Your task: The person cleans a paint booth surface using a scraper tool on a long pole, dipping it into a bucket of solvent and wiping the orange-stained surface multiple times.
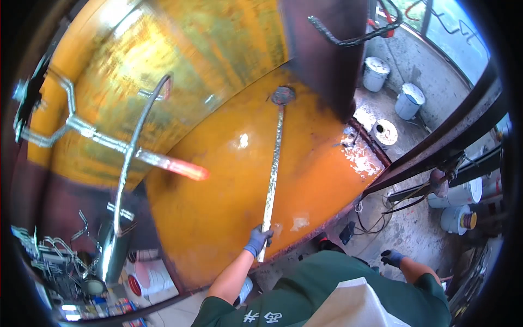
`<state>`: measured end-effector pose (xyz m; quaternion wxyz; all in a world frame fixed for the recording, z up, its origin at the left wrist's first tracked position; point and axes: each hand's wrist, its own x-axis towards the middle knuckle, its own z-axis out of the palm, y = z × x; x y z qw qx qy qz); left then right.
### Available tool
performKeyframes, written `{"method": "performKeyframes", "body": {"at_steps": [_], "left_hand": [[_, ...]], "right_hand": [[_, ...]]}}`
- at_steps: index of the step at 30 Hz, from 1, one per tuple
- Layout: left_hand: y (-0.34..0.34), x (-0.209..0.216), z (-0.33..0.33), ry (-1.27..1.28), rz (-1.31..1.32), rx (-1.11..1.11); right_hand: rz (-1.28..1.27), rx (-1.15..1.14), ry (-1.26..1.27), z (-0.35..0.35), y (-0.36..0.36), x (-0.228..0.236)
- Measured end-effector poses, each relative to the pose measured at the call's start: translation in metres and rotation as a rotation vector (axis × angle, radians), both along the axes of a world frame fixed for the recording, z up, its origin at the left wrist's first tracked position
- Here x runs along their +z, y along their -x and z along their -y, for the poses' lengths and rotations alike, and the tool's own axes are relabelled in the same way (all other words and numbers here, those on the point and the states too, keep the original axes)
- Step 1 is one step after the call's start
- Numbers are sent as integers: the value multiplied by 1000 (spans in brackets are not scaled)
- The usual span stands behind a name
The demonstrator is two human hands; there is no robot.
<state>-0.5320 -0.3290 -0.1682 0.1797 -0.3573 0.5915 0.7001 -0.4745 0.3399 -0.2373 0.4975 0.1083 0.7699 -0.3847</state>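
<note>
My left hand [259,241], in a grey-blue glove with dark fingers, is closed round the near end of a long-handled ladle-like tool [274,169]. Its pale, speckled shaft runs away from me over a wide orange-yellow surface [218,201]. At the far end, the round dark head [283,95] rests on or just above that surface; I cannot tell which. My right hand [393,258], gloved alike, hangs out to my right above the concrete floor. Its fingers are loosely bent and slightly apart, with nothing visible in them.
Bent metal hooks [128,147], one bar tipped red, hang at left before a curved yellow wall [147,60]. Another hook [354,41] hangs at the upper right. Several pails [409,101] stand beyond the orange surface. A cable [381,223] lies on the floor; a white bucket [151,278] stands lower left.
</note>
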Motion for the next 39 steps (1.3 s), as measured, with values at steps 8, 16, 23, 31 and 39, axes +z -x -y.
{"method": "performKeyframes", "body": {"at_steps": [8,16,23,31,39], "left_hand": [[-269,62,-49,376,27,-17],[-472,94,-173,501,177,285],[-614,72,-325,818,279,311],[-662,106,-506,777,478,755],[-665,126,-580,585,667,1072]], "right_hand": [[-44,225,137,86,103,-18],[130,368,78,168,158,-45],[196,546,86,250,149,-50],[10,1191,-12,335,114,-70],[-80,1466,-25,393,98,-134]]}}
